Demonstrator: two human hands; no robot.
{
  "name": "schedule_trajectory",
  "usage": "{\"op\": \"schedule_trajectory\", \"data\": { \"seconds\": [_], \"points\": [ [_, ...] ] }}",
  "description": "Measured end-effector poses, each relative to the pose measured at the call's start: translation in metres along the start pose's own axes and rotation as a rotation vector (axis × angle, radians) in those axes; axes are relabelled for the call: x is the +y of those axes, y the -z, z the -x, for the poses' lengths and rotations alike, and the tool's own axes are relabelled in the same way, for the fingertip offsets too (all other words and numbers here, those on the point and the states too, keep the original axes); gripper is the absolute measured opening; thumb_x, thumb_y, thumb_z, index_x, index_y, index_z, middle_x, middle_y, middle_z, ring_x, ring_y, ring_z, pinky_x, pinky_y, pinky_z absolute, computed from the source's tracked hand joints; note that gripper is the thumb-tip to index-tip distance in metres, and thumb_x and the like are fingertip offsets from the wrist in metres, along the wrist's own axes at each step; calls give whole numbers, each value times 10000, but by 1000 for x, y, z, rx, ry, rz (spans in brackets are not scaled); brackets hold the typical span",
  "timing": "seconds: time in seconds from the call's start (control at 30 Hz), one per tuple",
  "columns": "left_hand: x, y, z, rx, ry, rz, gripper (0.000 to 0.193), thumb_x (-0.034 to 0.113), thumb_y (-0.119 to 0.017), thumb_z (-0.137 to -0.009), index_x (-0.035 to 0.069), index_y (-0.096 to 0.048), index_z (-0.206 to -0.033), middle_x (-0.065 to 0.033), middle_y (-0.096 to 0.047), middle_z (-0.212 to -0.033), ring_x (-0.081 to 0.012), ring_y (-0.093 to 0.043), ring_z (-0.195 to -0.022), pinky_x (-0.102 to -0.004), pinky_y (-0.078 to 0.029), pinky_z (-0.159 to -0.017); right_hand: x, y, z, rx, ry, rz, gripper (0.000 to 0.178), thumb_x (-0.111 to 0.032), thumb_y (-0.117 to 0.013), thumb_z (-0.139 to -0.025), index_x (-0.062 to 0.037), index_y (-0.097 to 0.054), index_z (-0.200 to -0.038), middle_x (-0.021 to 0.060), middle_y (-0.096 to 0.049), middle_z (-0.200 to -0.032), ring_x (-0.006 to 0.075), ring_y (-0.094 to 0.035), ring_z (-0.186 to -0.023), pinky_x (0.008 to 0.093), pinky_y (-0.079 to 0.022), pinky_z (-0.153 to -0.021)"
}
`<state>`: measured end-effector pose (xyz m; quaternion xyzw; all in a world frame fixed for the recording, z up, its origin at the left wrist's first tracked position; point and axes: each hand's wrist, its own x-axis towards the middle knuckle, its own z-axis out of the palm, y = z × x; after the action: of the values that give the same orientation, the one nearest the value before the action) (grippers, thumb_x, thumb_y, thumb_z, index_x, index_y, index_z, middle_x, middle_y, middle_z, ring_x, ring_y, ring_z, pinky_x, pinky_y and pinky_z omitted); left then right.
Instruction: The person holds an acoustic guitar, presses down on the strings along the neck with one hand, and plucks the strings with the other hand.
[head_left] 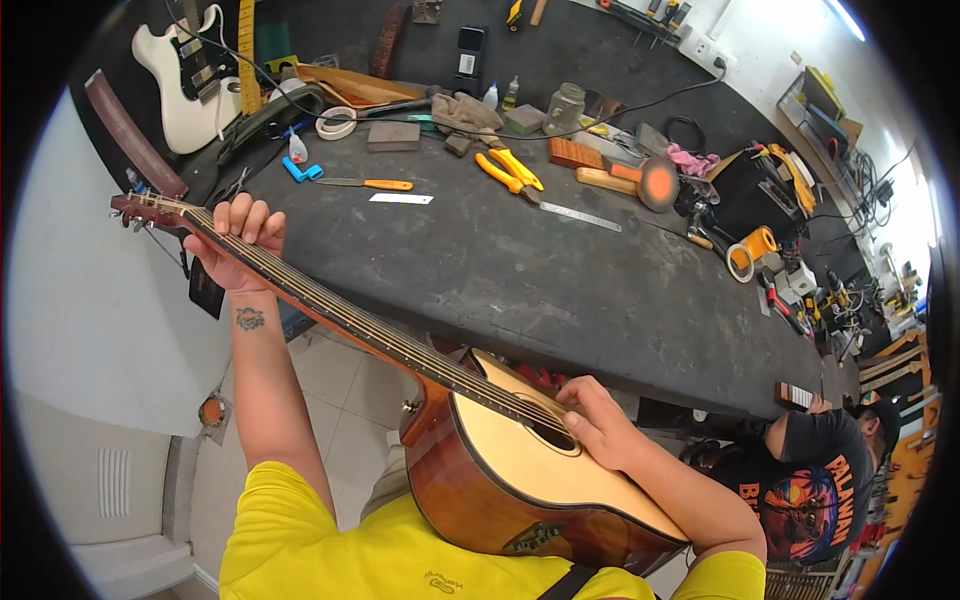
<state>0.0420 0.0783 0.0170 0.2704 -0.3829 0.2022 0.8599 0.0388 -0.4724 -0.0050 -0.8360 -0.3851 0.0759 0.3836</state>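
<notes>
An acoustic guitar [530, 470] with a pale top and glossy brown sides lies across my lap, its neck pointing up to the left. My left hand [240, 240] wraps round the neck near the headstock [150, 211], fingers curled over the strings and thumb behind. Over the sound hole [548, 432] rests my right hand [598, 425], its fingers loosely bent at the strings and the thumb apart; I see nothing held in it. My right forearm lies over the guitar's body.
The dark workbench [470, 260] carries orange-handled pliers [510, 172], a knife [365, 184], a steel ruler [580, 216], a mallet [655, 184] and a glass jar [565, 108]. A white electric guitar [190, 95] stands at the back left. Another person [810, 480] is at the right.
</notes>
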Motion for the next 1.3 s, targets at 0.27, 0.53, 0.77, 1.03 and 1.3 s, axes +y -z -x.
{"op": "schedule_trajectory", "data": {
  "seconds": [0.27,0.53,0.77,1.03,1.3],
  "points": [
    [10,-7,6,36,-43,-40,465,559,-807,-875,137,-613,-878,42,-475,-828,-113,-479,-791,-287,-325,-744,-27,24,-17,-45,32,-190,192,-178,-693,-970,-5,-617,-1002,133,-603,-1024,275,-607,-964,363,-492,-897],
    [2,-11,2,40,-43,-36,459,556,-806,-878,138,-615,-872,45,-470,-823,-112,-479,-782,-289,-328,-747,-17,26,4,271,143,-249,197,-55,-650,-947,-11,-538,-790,89,-558,-751,205,-507,-658,326,-416,-627],
    [6,-16,1,1,7,-63,403,498,-802,-901,138,-624,-885,37,-478,-865,-119,-488,-812,-288,-345,-758,-23,22,9,278,129,-221,381,-87,-622,-990,-15,-443,-662,59,-460,-622,161,-393,-566,321,-307,-534],
    [10,-12,3,16,37,-55,358,445,-822,-900,142,-632,-895,37,-477,-892,-118,-499,-835,-285,-361,-761,-13,0,2,-151,-187,-97,252,-232,-683,-983,-5,-590,-927,169,-621,-873,316,-597,-785,419,-479,-714],
    [15,1,3,-57,-13,-62,381,481,-816,-897,144,-638,-897,36,-493,-878,-110,-500,-815,-282,-347,-753,-21,16,-8,-138,-225,-25,402,-281,-776,-922,5,-557,-744,138,-581,-714,280,-570,-671,396,-457,-639]
  ]
}}
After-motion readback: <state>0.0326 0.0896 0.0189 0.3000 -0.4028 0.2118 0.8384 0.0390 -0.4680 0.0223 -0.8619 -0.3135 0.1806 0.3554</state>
